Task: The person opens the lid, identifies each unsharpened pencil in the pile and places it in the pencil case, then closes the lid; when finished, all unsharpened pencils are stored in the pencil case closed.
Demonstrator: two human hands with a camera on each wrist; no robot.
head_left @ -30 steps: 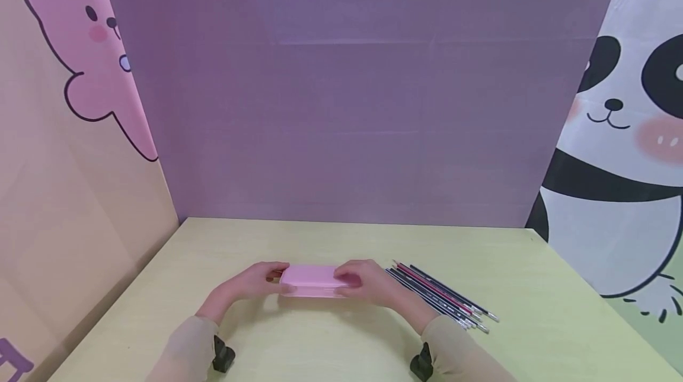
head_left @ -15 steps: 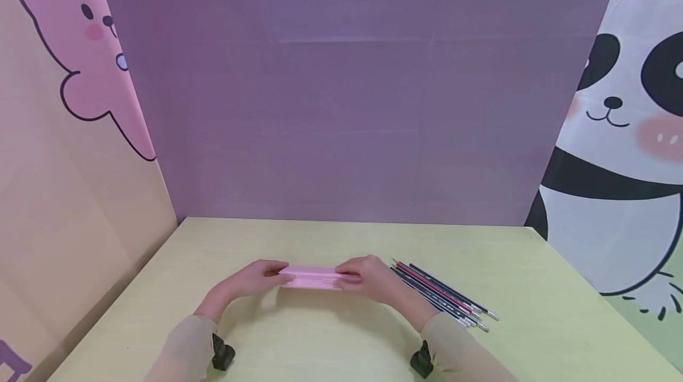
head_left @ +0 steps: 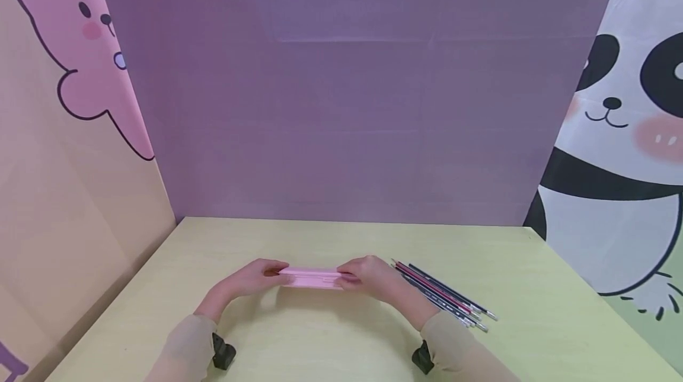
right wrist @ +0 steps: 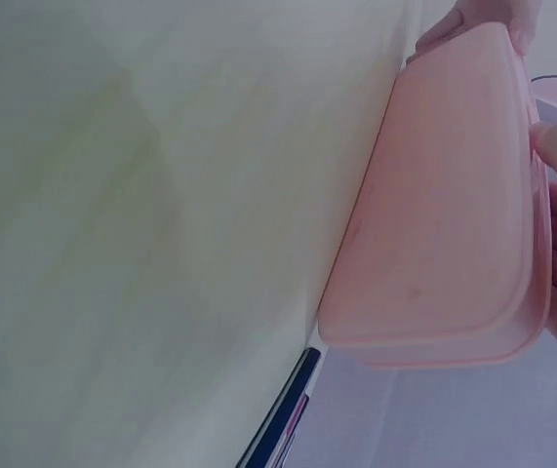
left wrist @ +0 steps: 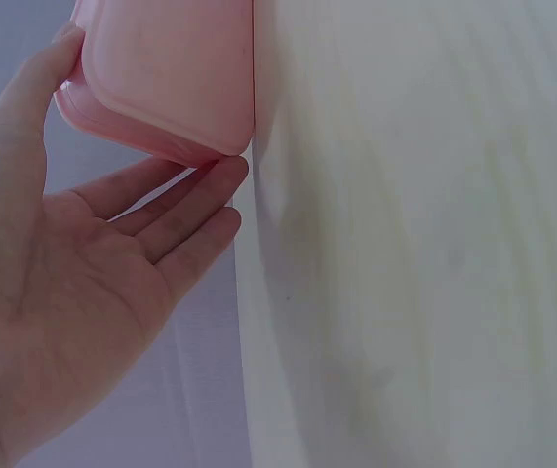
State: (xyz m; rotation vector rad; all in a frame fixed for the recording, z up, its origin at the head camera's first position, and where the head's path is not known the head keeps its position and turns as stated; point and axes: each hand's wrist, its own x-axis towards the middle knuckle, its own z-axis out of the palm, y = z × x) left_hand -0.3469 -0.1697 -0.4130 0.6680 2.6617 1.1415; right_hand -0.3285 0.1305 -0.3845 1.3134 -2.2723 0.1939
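Observation:
Between my hands is a pink plastic pencil case [head_left: 312, 279], tipped so one long face with a latch-like detail looks toward me in the head view. My left hand [head_left: 246, 281] holds its left end, thumb on the near side and fingers behind. At the other end my right hand [head_left: 373, 279] grips it the same way. The left wrist view shows a rounded corner of the case [left wrist: 171, 68] between thumb and fingertips. In the right wrist view a broad smooth face of the case [right wrist: 434, 195] shows, the thumb at its edge.
A bundle of several dark pencils and a reddish one [head_left: 448, 296] lies slantwise on the pale wooden table [head_left: 320, 346], just right of my right hand. A purple backdrop [head_left: 347, 103] rises behind the table's far edge.
The pencil case has been tilted in both hands: its broad lid faced up a second ago, and now its long narrow face shows more. Both hands keep their grip, raised very slightly.

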